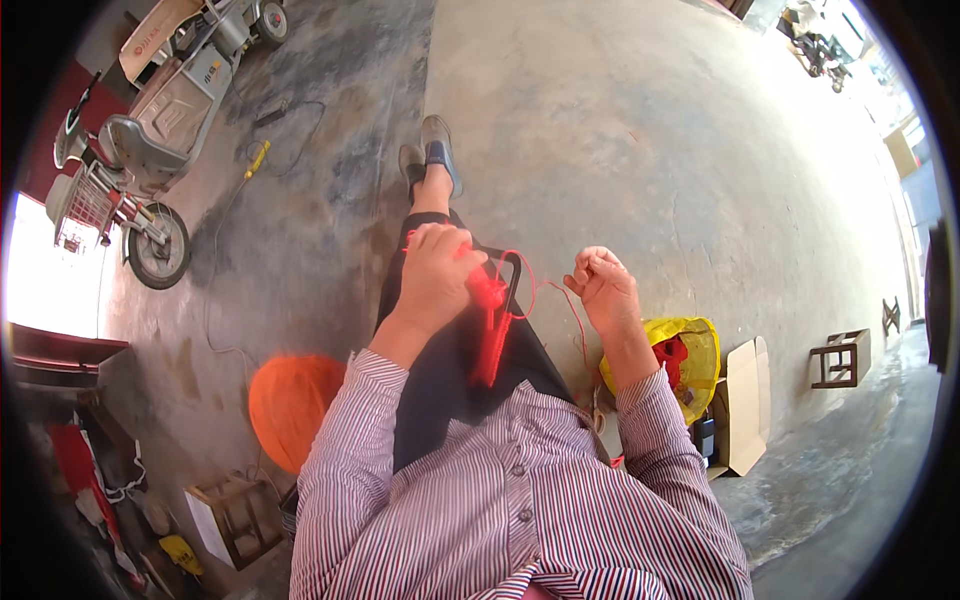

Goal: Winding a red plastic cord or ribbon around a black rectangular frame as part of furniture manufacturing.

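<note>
The red yarn piece (490, 350) hangs over my black trousers (425, 400), my left hand's (433, 275) fingers closed on it. My right hand (608, 295) curls near the strand, its grip unclear, above a yellow bag (706, 350).

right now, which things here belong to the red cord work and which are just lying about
In the work:
- left hand, gripping the red cordwork
- right hand, near a thin red strand
- yellow bag, probably, since red material shows inside

Apparently lying about:
- orange item
- three-wheeler
- cardboard box
</note>
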Demonstrator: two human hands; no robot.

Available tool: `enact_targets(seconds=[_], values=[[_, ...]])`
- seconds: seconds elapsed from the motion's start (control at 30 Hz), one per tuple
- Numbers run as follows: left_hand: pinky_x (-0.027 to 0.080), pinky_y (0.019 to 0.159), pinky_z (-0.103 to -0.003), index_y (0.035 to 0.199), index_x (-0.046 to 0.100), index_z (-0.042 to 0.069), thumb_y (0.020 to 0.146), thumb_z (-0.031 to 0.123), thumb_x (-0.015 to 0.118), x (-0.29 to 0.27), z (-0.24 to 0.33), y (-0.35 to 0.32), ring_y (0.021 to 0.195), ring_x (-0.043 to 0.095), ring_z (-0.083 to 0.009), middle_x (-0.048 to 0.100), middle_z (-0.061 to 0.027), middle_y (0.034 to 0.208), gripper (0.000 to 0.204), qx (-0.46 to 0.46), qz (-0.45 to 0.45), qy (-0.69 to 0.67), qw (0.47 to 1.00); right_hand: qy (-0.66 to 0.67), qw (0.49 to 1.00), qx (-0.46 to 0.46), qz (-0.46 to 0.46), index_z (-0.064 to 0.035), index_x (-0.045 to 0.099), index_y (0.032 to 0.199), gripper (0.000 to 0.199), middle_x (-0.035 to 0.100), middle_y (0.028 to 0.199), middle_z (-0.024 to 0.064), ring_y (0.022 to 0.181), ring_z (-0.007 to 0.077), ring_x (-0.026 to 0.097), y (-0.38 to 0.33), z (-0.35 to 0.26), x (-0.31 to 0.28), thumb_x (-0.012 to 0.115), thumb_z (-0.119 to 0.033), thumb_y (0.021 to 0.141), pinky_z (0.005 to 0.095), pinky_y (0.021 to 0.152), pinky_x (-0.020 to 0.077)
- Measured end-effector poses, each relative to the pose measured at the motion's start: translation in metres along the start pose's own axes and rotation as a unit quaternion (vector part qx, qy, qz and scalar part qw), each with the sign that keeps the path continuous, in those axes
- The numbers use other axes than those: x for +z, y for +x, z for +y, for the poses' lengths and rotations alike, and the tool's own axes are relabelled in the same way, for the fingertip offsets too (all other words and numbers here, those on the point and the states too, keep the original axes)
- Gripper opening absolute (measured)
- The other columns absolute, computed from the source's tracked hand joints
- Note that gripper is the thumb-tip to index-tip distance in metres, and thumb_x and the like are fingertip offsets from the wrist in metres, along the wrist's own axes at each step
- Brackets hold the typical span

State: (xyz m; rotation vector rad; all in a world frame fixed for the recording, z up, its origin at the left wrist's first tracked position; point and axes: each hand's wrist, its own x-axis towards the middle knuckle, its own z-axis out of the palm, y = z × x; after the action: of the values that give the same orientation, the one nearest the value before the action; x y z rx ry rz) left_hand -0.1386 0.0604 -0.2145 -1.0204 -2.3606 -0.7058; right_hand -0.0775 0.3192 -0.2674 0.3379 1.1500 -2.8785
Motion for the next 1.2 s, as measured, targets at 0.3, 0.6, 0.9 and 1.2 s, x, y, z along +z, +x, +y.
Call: enact_targets(seconds=[0.3,0.6,0.9,1.2], values=[[0.043,0.080,-0.039,0.090,0.063,0.006,0.064,-0.006,0.058,-0.011,0.024,0.038,0.084,0.058,-0.0295,0.059,-0.0076,0.083,0.029,-0.041,0.068,-0.014,0.997,-0.243,0.965,-0.077,-0.057,0.0000,0.062,0.104,0.022,0.064,0.101,0.0044,0.093,0.0115,0.059,0.005,0.032,0.033,0.058,0.003,0.083,0.0267,0.081,0.0478],[0.042,0.082,-0.037,0.093,0.068,0.012,0.064,-0.006,0.060,-0.023,0.000,0.037,0.086,0.056,-0.0250,0.058,-0.0037,0.089,0.036,-0.001,0.052,0.015,0.999,0.015,0.978,0.054,-0.203,-0.0031,0.056,0.116,0.030,0.051,0.066,-0.0003,0.062,0.0106,0.049,0.003,0.006,0.025,0.056,-0.003,0.086,0.0265,0.060,0.0413],[0.041,0.079,-0.040,0.090,0.070,0.012,0.071,0.008,0.061,0.045,-0.016,-0.015,0.088,0.055,-0.0240,0.056,-0.0038,0.088,0.021,0.065,-0.070,0.111,0.989,-0.355,0.933,0.052,-0.023,-0.0058,0.069,0.108,0.027,0.066,0.088,0.0053,0.065,0.0098,0.054,0.013,0.051,-0.007,0.065,-0.006,0.081,0.0264,0.060,0.0464],[0.040,0.072,-0.040,0.080,0.064,0.011,0.068,0.007,0.063,0.048,-0.022,-0.024,0.088,0.054,-0.0249,0.053,-0.0038,0.085,0.012,-0.191,-0.080,0.069,0.976,-0.357,0.929,0.039,0.091,0.0003,0.066,0.115,0.036,0.069,0.103,0.0081,0.087,0.0129,0.063,0.022,0.050,-0.004,0.071,-0.009,0.081,0.0259,0.079,0.0503]])
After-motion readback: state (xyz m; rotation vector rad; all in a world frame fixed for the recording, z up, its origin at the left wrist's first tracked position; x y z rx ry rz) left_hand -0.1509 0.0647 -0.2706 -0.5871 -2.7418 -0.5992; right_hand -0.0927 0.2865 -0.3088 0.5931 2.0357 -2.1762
